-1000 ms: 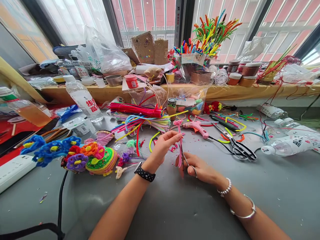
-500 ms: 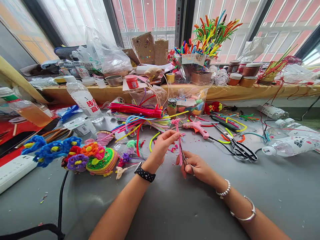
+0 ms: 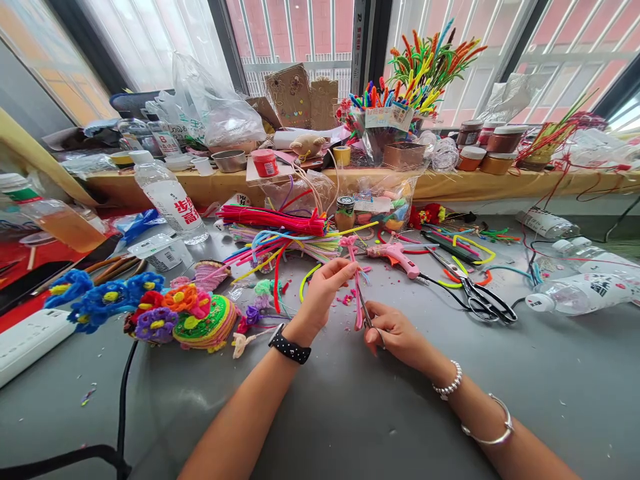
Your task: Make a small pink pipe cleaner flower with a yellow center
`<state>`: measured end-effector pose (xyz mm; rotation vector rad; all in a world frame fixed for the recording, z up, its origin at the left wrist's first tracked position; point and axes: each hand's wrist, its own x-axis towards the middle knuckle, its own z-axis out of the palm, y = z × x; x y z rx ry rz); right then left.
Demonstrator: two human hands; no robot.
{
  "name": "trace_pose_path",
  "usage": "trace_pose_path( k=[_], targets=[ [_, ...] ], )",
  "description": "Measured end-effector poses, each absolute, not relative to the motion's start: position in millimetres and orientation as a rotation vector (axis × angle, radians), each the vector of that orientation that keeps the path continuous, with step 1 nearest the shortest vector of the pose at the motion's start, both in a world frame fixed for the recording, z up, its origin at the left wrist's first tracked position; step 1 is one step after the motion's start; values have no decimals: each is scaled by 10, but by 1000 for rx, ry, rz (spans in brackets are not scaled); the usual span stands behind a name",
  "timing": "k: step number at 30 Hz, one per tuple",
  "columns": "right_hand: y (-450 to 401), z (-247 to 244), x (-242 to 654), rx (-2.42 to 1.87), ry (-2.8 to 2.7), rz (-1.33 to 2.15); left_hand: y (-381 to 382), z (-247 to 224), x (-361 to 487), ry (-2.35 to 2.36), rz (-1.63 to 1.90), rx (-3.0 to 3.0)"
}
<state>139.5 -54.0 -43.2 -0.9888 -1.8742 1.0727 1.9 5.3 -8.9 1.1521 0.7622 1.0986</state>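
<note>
In the head view, above the worktop point(image 3: 380, 420), the fingers point(image 3: 344, 271) of the left hand point(image 3: 323, 290) pinch a pink fuzzy stem point(image 3: 359, 319), the right hand point(image 3: 397, 333) holds scissors point(image 3: 367, 315) beside it, while a bottle point(image 3: 37, 208) contains orange liquid point(image 3: 73, 227), a clear bag point(image 3: 411, 187) contains colourful pieces point(image 3: 399, 213), and a windowsill point(image 3: 220, 187) pot point(image 3: 369, 143) contains coloured stems point(image 3: 381, 95).

Fuzz and metal
Your pink pipe cleaner point(image 3: 359, 319) looks fuzzy, your slim scissors point(image 3: 367, 316) shiny metal, your grey tabletop point(image 3: 370, 413) smooth, faintly glossy.
</note>
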Motion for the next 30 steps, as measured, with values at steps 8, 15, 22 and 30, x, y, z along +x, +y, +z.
trace_pose_path(
  k=[8,15,22,30],
  targets=[
    [-528,-450,1415,-984,-1893,1085,58,-88,24,755,1093,1102],
    [-523,-475,1415,-969,-1892,1077,67,-92,17,741,1087,1059],
    [-529,-463,1433,-918,-1954,1112,58,-79,9,733,1086,1079],
    [-552,-418,1432,-938,-2056,1123,48,-100,25,709,1017,1171]
  ],
)
